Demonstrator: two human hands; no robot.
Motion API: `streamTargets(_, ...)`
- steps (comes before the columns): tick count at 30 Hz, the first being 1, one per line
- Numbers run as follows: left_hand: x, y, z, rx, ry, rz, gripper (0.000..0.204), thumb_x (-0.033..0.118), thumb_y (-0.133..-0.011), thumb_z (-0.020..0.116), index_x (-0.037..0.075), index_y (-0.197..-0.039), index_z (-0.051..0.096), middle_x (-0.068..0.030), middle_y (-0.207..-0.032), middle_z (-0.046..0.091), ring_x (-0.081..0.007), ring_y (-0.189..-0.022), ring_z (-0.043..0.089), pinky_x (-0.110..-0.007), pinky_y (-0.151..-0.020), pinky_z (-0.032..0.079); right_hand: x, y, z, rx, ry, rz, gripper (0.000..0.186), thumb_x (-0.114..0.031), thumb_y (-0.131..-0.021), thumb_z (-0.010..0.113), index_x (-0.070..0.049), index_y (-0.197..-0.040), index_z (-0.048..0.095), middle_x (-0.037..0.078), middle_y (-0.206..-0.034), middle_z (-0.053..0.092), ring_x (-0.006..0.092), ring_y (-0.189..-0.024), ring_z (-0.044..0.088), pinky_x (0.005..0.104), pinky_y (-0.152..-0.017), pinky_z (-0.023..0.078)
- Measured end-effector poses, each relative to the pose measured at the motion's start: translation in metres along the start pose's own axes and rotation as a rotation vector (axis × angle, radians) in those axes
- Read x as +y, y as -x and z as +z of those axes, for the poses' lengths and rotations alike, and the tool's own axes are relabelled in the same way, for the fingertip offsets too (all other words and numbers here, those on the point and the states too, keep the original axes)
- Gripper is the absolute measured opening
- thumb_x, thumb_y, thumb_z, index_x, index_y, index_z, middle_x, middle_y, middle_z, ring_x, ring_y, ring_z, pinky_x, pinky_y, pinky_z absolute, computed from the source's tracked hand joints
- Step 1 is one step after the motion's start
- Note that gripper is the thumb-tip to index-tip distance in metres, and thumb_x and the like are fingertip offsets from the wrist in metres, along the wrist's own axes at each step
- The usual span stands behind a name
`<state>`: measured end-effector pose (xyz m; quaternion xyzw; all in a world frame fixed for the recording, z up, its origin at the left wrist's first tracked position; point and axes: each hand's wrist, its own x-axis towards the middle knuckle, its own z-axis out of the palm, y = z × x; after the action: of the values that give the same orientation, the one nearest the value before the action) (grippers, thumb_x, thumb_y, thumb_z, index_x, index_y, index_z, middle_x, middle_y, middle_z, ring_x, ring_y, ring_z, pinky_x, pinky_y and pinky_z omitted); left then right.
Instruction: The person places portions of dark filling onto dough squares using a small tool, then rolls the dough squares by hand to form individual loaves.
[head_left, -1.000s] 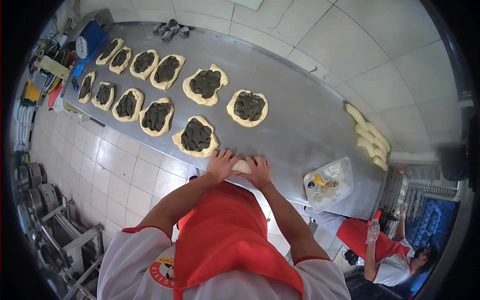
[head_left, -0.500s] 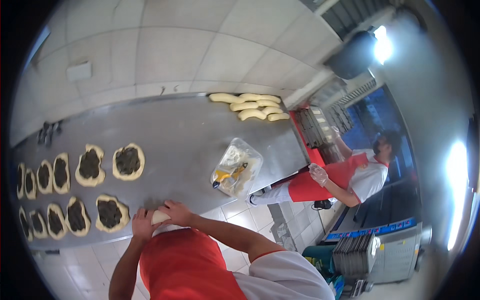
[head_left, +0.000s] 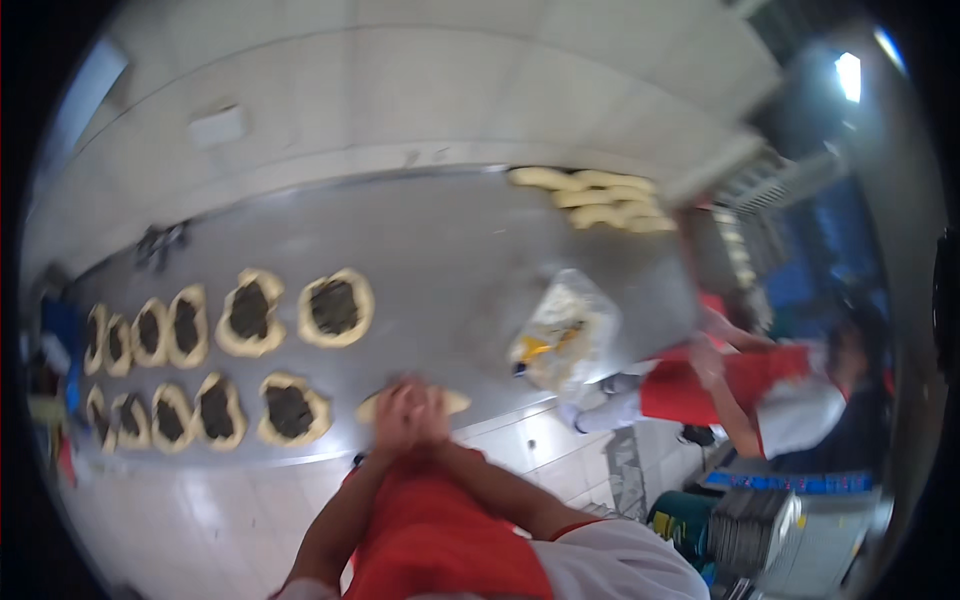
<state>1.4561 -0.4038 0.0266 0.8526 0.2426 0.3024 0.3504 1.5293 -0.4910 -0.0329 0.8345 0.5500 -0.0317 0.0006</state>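
The left hand (head_left: pixel 396 418) and right hand (head_left: pixel 432 416) lie together on the dough (head_left: pixel 456 402), near the front edge of the bench (head_left: pixel 430 280); through the blur I cannot tell whether they grip it. Uneven pressure could thin its middle; a slip bodyward could drop it.

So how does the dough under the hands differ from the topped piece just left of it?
The long dough is narrow with tapered ends; the topped dough is broad and roundish. The topped dough carries a dark layer inside its rim, while the long dough's visible ends are plain. The left hand and right hand cover the long dough's middle; neither touches the topped dough. Both are pale dough on the gray table.
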Motion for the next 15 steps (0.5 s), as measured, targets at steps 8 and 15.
streamTargets(8, -0.042, -0.151, -0.013, 0.089, -0.176, -0.217, 0.043, 0.033, -0.099, 0.045, 0.001, -0.126, 0.055, -0.0233, -0.123, 0.055, -0.0413, -0.114, 0.051, -0.051, -0.100, 0.037, 0.022, -0.152, -0.094, -0.037, -0.102, 0.183, 0.063, -0.038, -0.092, 0.049, -0.016, -0.150, 0.035, 0.013, -0.161, 0.019, 0.0338, -0.146, 0.023, 0.0603, -0.114, 0.017)
streamTargets(15, -0.016, -0.020, -0.026, -0.234, -0.228, -0.162, 0.044, 0.033, -0.097, 0.049, 0.005, -0.130, 0.055, -0.0215, -0.140, 0.047, -0.0408, -0.131, 0.041, -0.055, -0.110, 0.028, 0.020, -0.035, -0.084, 0.054, -0.490, 0.023, 0.050, -0.031, -0.097, 0.044, -0.006, -0.140, 0.049, 0.019, -0.151, 0.039, 0.0401, -0.140, 0.035, 0.0582, -0.115, 0.019)
